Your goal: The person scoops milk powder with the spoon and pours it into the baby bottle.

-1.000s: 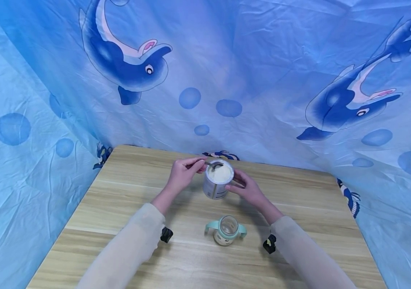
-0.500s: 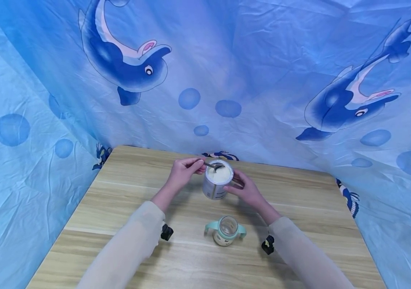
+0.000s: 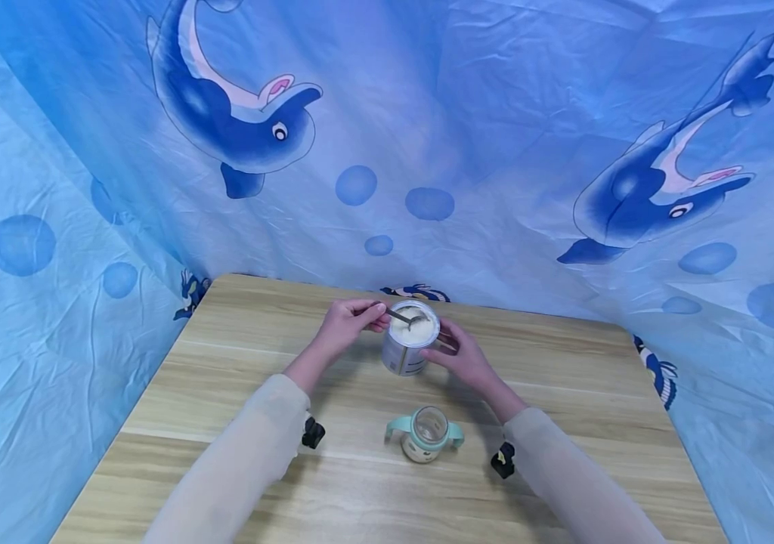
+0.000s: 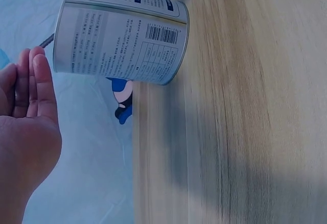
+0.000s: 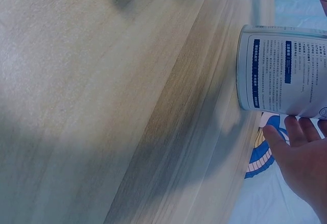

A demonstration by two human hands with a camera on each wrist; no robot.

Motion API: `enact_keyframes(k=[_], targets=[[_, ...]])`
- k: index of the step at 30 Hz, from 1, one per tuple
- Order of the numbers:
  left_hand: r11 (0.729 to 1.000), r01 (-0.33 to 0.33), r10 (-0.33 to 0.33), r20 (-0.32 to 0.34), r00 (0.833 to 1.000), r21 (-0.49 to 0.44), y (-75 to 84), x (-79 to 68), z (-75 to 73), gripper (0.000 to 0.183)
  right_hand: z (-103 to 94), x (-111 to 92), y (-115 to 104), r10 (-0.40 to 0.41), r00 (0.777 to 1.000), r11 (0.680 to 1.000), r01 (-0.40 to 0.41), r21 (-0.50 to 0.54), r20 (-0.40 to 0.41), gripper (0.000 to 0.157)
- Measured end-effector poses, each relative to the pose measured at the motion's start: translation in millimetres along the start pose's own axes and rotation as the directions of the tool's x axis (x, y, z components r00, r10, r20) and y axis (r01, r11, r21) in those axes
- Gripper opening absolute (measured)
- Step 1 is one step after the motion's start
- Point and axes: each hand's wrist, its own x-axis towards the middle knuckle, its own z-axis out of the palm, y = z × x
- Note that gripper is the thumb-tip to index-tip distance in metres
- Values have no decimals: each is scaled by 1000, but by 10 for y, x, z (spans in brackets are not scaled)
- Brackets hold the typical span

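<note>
A white printed can (image 3: 404, 359) of pale powder (image 3: 414, 332) stands uncovered near the table's far edge. My left hand (image 3: 346, 325) pinches the handle of a spoon (image 3: 400, 316) whose bowl lies in the powder. In the left wrist view, only a bit of dark handle (image 4: 47, 41) shows past the fingertips beside the can's rim. My right hand (image 3: 465, 359) holds the can's right side, thumb toward the front and fingers behind. The right wrist view has those fingers (image 5: 296, 132) against the can's wall (image 5: 286, 73).
Nearer to me stands a lidless baby bottle (image 3: 421, 451) with two mint-green handles, between my forearms. Under everything is a wood-grain table (image 3: 224, 393). A blue cloth (image 3: 496, 249) with dolphins hangs just behind its far edge.
The spoon's bowl has shifted from the back of the can's opening toward the front right, through the powder. My right hand and the can are nearly still, and the bottle stays put.
</note>
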Motion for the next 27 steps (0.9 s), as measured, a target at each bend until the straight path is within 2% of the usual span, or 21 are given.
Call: enact_keyframes(k=[9,15,21,27], targets=[[995,74,-74,-2,997,-62,-12,45,-6,30,-12,-16,-17,4,1000,1000,-4,3,2,76],[982,115,-121,-30,992,-150,6,49,-2,29,-15,-17,-33,17,1000,1000,-17,9,9,76],[959,180,-199,-69,978,-220,38,33,4,32,-20,-13,-25,31,999,999,-31,13,14,78],[940,229,-263,-110,959,-251,77,17,13,29,-24,-24,-40,39,999,999,-40,16,12,79]])
